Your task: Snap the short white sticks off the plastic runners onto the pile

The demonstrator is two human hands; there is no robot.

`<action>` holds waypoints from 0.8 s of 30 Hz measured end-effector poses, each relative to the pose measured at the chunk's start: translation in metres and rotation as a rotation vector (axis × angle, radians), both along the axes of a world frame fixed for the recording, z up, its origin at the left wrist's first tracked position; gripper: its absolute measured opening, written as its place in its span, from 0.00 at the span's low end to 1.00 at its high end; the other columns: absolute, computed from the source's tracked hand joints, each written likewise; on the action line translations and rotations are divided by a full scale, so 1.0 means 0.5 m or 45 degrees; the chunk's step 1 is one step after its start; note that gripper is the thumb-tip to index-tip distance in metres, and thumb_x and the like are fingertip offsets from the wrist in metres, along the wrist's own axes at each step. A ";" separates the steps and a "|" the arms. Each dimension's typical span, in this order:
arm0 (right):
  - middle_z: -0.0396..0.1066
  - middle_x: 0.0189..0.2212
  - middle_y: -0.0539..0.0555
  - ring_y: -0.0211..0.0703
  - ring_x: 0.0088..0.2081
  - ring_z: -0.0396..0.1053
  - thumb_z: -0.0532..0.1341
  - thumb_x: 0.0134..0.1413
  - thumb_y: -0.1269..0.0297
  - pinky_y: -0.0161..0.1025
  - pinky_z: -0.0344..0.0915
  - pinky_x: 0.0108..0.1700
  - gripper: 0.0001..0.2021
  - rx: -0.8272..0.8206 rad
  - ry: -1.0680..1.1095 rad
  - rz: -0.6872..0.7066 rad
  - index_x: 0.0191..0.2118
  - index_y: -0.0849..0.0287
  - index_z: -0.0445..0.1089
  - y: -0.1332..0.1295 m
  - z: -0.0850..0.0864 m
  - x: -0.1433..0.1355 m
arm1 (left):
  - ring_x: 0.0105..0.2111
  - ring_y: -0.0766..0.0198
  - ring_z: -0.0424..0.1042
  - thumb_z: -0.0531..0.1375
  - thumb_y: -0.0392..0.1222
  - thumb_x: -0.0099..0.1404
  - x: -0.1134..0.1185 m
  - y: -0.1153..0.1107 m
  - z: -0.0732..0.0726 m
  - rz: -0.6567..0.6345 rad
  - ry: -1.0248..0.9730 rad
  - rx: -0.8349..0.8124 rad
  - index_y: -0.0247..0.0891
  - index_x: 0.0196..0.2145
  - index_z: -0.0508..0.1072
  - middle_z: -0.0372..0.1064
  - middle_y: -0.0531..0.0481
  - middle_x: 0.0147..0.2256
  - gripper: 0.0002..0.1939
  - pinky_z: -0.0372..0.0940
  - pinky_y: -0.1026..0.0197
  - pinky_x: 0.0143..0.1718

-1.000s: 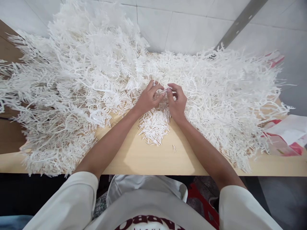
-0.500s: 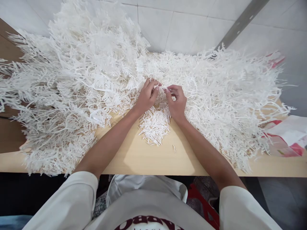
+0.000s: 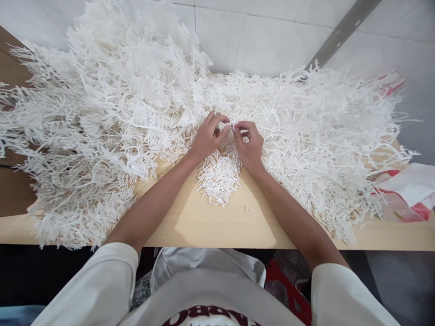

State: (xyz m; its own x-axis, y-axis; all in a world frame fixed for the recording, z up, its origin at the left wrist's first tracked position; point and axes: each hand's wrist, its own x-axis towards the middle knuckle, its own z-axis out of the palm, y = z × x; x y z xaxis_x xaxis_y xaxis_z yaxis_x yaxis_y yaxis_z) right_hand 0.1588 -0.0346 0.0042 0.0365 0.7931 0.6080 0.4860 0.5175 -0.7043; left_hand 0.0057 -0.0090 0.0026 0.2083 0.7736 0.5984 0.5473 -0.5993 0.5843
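Note:
My left hand [image 3: 210, 134] and my right hand [image 3: 250, 142] meet over the middle of the table, fingertips nearly touching. Between them is a small white branched plastic piece [image 3: 232, 126], with the thumb and forefinger of each hand pinched at it. Its full shape is partly hidden by the fingers. Just below the hands lies a small heap of short white plastic sticks [image 3: 219, 181]. A few loose sticks [image 3: 247, 210] rest on the wood to the right of that heap.
A tall pile of white branching plastic strands [image 3: 112, 99] covers the left of the table [image 3: 210, 231]. Another pile [image 3: 316, 131] spreads over the right. A red and white plastic bag [image 3: 408, 194] lies at the right edge. A tiled wall [image 3: 261, 40] and a metal post [image 3: 343, 34] stand behind.
The fingertips of both hands have shifted slightly around the white piece, and less of it shows between them. The piles and the small heap look the same.

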 end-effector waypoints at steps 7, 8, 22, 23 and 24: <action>0.74 0.38 0.48 0.37 0.41 0.71 0.57 0.63 0.60 0.38 0.69 0.40 0.06 0.005 -0.026 0.061 0.40 0.51 0.70 -0.001 0.000 0.004 | 0.38 0.65 0.71 0.45 0.59 0.71 0.004 -0.001 -0.002 0.034 0.017 0.002 0.42 0.41 0.69 0.71 0.49 0.41 0.21 0.69 0.57 0.43; 0.74 0.38 0.48 0.36 0.40 0.71 0.57 0.62 0.61 0.37 0.69 0.40 0.05 0.000 -0.009 0.069 0.40 0.52 0.70 -0.001 0.001 0.004 | 0.38 0.65 0.71 0.45 0.59 0.71 0.003 -0.001 -0.002 0.041 0.019 0.007 0.42 0.41 0.69 0.71 0.49 0.41 0.21 0.68 0.56 0.44; 0.72 0.27 0.45 0.34 0.31 0.69 0.54 0.50 0.75 0.35 0.64 0.34 0.09 -0.123 0.109 0.018 0.28 0.55 0.69 -0.011 0.018 -0.003 | 0.36 0.64 0.71 0.45 0.58 0.71 0.004 -0.001 -0.003 -0.006 0.128 0.038 0.42 0.39 0.72 0.72 0.48 0.37 0.23 0.66 0.60 0.38; 0.70 0.25 0.45 0.33 0.28 0.67 0.55 0.51 0.73 0.35 0.63 0.32 0.08 -0.131 0.097 0.014 0.27 0.55 0.68 -0.011 0.018 -0.003 | 0.35 0.64 0.71 0.44 0.57 0.72 0.005 -0.002 -0.004 0.001 0.144 0.052 0.42 0.38 0.72 0.72 0.48 0.37 0.23 0.66 0.61 0.35; 0.68 0.23 0.44 0.33 0.26 0.65 0.55 0.53 0.71 0.35 0.62 0.30 0.07 -0.138 0.086 0.015 0.26 0.56 0.66 -0.011 0.017 -0.003 | 0.33 0.65 0.70 0.44 0.56 0.72 0.007 -0.004 -0.005 0.007 0.162 0.067 0.41 0.38 0.72 0.72 0.47 0.36 0.22 0.65 0.61 0.32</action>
State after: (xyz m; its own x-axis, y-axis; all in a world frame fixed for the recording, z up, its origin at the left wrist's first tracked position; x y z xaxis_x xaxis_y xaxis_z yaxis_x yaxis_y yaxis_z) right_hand 0.1574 -0.0402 0.0126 0.0649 0.8547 0.5151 0.4301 0.4418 -0.7873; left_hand 0.0090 -0.0108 0.0000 0.2810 0.7432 0.6072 0.6186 -0.6240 0.4775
